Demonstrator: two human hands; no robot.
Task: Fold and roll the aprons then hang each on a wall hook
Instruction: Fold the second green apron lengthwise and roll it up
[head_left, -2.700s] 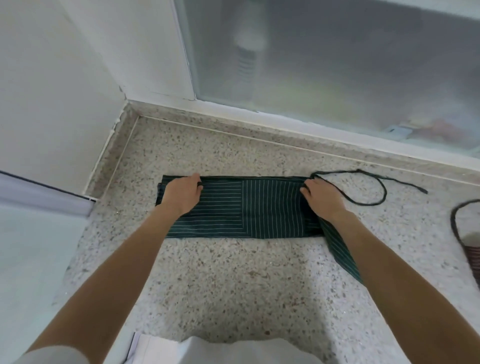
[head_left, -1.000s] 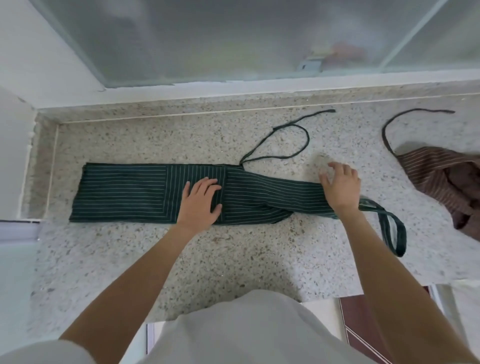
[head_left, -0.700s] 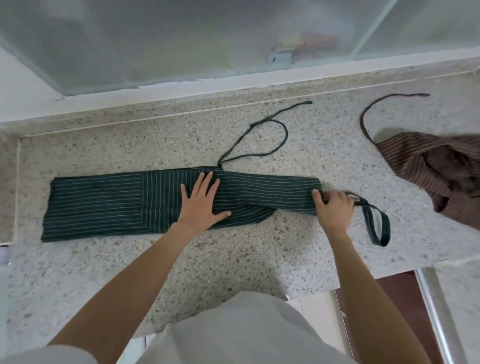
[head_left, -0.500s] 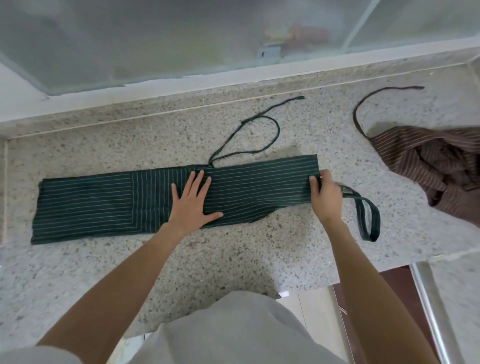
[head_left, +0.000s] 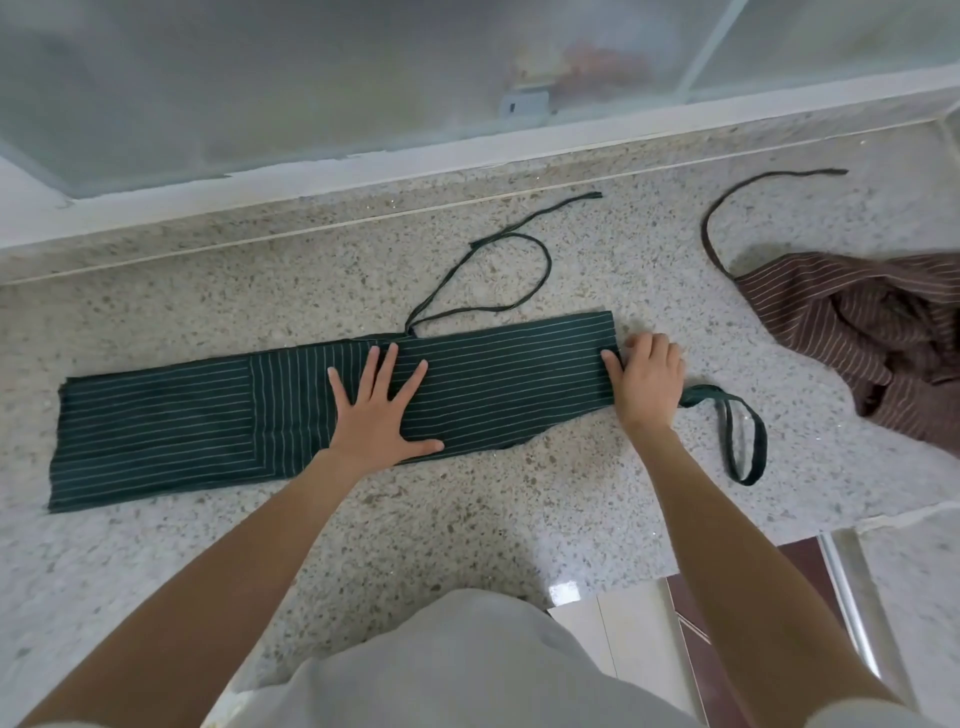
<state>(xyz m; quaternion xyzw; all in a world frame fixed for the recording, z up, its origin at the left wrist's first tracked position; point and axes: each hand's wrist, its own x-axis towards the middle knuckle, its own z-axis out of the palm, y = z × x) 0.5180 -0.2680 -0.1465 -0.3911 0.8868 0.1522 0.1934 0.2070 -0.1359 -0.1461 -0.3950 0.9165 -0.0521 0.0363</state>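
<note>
A dark green striped apron (head_left: 171, 421) lies folded into a long flat strip across the speckled stone counter (head_left: 467, 530). My left hand (head_left: 379, 410) presses flat on its middle with fingers spread. My right hand (head_left: 647, 384) grips the strip's right end, thumb on the cloth and fingers curled at the edge. The green neck loop (head_left: 737, 436) trails out to the right of that hand. A thin green tie string (head_left: 498, 275) curls on the counter behind the strip. A brown striped apron (head_left: 872, 332) lies crumpled at the far right.
A frosted glass window (head_left: 363, 67) with a white sill runs along the back of the counter. The brown apron's dark tie (head_left: 727, 208) arcs toward the sill. The counter's front edge drops off at lower right, where floor tiles (head_left: 639, 639) show.
The right hand carried the narrow right end up and back, squaring it into line with the strip, and now holds its edge. The left hand has stayed pressed on the middle.
</note>
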